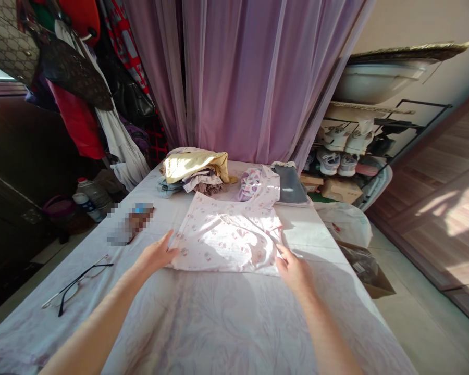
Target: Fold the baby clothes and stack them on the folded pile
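Observation:
A pale pink garment with a small print point(229, 237) lies spread flat on a bed with a lilac patterned sheet point(226, 323). My left hand point(154, 255) rests at the garment's near left edge, fingers on the cloth. At its near right edge sits my right hand point(293, 271), fingertips touching the fabric. Neither hand lifts the cloth. Just beyond the garment is a folded dark grey item point(289, 185). A pile of folded clothes point(193, 169) stands at the far end of the bed.
Black-framed glasses point(78, 285) and a blurred object point(133, 224) lie on the bed's left side. Bottles point(91, 200) stand beyond its left edge. A shoe rack point(338, 151), white plastic bag point(346, 224) and cardboard box point(369, 273) are on the right. A lilac curtain point(238, 78) hangs behind.

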Tool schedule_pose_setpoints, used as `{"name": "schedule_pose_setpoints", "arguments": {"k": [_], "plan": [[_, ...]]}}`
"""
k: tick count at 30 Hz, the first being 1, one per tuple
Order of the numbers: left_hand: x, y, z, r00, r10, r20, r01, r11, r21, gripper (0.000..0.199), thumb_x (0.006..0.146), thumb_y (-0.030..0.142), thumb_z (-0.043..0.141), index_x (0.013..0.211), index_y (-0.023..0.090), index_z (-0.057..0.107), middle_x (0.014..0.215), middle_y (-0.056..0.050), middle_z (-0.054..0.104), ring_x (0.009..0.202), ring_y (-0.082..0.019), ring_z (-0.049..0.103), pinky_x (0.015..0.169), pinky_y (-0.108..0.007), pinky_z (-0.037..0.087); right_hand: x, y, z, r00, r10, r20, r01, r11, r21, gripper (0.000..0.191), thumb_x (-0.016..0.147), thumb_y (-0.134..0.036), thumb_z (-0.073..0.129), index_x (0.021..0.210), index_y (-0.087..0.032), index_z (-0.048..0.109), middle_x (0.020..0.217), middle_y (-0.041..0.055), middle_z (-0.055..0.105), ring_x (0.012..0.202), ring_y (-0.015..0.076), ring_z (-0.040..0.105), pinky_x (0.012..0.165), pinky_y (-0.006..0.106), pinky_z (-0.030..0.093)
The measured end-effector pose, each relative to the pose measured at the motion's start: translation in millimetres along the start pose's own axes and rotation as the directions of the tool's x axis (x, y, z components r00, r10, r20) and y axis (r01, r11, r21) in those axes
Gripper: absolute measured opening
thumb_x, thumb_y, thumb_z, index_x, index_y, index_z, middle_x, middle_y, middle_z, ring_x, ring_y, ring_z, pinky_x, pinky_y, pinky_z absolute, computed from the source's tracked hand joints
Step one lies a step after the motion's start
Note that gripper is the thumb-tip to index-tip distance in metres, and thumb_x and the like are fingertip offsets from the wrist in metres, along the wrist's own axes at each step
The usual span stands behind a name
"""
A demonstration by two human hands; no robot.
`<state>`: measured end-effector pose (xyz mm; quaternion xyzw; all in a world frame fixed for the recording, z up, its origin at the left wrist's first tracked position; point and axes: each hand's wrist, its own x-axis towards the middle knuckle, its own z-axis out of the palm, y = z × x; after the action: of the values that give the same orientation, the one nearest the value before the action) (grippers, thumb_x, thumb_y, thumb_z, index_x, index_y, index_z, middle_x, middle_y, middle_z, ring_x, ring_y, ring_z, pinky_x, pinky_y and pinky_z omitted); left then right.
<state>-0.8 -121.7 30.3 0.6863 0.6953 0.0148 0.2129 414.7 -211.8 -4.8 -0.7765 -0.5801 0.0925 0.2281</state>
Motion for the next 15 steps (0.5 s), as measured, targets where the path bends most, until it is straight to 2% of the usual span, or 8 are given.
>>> {"name": "schedule_pose_setpoints", "arguments": {"k": [3,4,6,7,9,11,13,15], "plan": [[-4.1,11.3,-5.5,0.993,0.009,-0.116,0.003,0.995,0.097,0.071,0.081,0.043,0.055,0.148,0.026,0.039,0.107,-0.009,0.073,0.101,-0.031,0.067,0.086,-0.039,0.048,6.6,-11.9,-6.7,0.998,-0.064,-0.029,0.061,0.993,-0.096,0.041,0.084,-0.040,0.047,0.120,-0.033,0.065,0.104,0.0059,0.074,0.097,0.0307,0.067,0.091,0.043,0.047],[-3.7,17.7,-6.6,0.984,0.053,-0.170,-0.032,0.991,0.127,0.065,0.083,0.041,0.054,0.145,0.028,0.044,0.117,-0.009,0.070,0.108,-0.030,0.064,0.091,-0.040,0.047,12.1,-19.7,-9.0,0.996,-0.078,-0.043,0.073,0.991,-0.113,0.040,0.086,-0.039,0.046,0.120,-0.030,0.065,0.106,0.0068,0.073,0.099,0.0300,0.067,0.092,0.041,0.046],[0.5,32.8,-5.7,0.950,0.221,-0.221,-0.183,0.967,0.178,0.050,0.087,0.037,0.049,0.137,0.029,0.054,0.132,-0.008,0.063,0.120,-0.027,0.058,0.102,-0.039,0.042,27.9,-39.2,-11.4,0.995,-0.094,-0.017,0.091,0.989,-0.120,0.037,0.089,-0.036,0.044,0.118,-0.026,0.065,0.109,0.0085,0.072,0.102,0.0278,0.065,0.091,0.038,0.044],[4.3,40.5,-3.2,0.927,0.320,-0.197,-0.283,0.939,0.194,0.046,0.090,0.036,0.045,0.134,0.028,0.057,0.136,-0.006,0.061,0.125,-0.026,0.054,0.107,-0.037,0.039,37.5,-50.1,-11.0,0.995,-0.099,0.019,0.101,0.989,-0.112,0.035,0.090,-0.035,0.043,0.116,-0.025,0.066,0.109,0.0091,0.072,0.102,0.0266,0.065,0.090,0.035,0.044],[13.8,53.9,5.7,0.878,0.472,-0.077,-0.450,0.869,0.205,0.044,0.094,0.036,0.041,0.133,0.026,0.059,0.142,-0.005,0.057,0.134,-0.024,0.047,0.114,-0.037,0.033,57.2,-71.0,-6.6,0.989,-0.107,0.105,0.116,0.989,-0.092,0.033,0.092,-0.032,0.043,0.114,-0.023,0.066,0.110,0.0101,0.071,0.102,0.0249,0.064,0.089,0.034,0.042],[22.9,61.6,18.2,0.845,0.534,0.033,-0.528,0.823,0.211,0.048,0.094,0.040,0.042,0.138,0.024,0.055,0.150,-0.005,0.049,0.141,-0.026,0.038,0.117,-0.041,0.028,74.5,-87.7,1.2,0.981,-0.104,0.162,0.118,0.990,-0.080,0.030,0.090,-0.033,0.048,0.112,-0.021,0.066,0.108,0.0114,0.071,0.101,0.0252,0.064,0.087,0.035,0.042],[28.6,62.6,30.9,0.826,0.562,0.041,-0.556,0.801,0.222,0.054,0.093,0.045,0.045,0.143,0.025,0.049,0.156,-0.006,0.040,0.145,-0.029,0.031,0.119,-0.047,0.025,86.9,-98.0,8.9,0.978,-0.082,0.192,0.099,0.992,-0.083,0.028,0.085,-0.035,0.057,0.105,-0.019,0.068,0.100,0.0121,0.072,0.095,0.0262,0.065,0.082,0.035,0.043],[30.2,59.1,40.9,0.806,0.592,-0.010,-0.574,0.786,0.229,0.057,0.094,0.048,0.045,0.147,0.026,0.044,0.158,-0.006,0.035,0.147,-0.030,0.028,0.120,-0.050,0.023,93.0,-102.0,12.6,0.974,-0.044,0.222,0.062,0.995,-0.075,0.022,0.079,-0.035,0.064,0.092,-0.019,0.070,0.085,0.0102,0.071,0.085,0.0252,0.065,0.076,0.034,0.044]]}}
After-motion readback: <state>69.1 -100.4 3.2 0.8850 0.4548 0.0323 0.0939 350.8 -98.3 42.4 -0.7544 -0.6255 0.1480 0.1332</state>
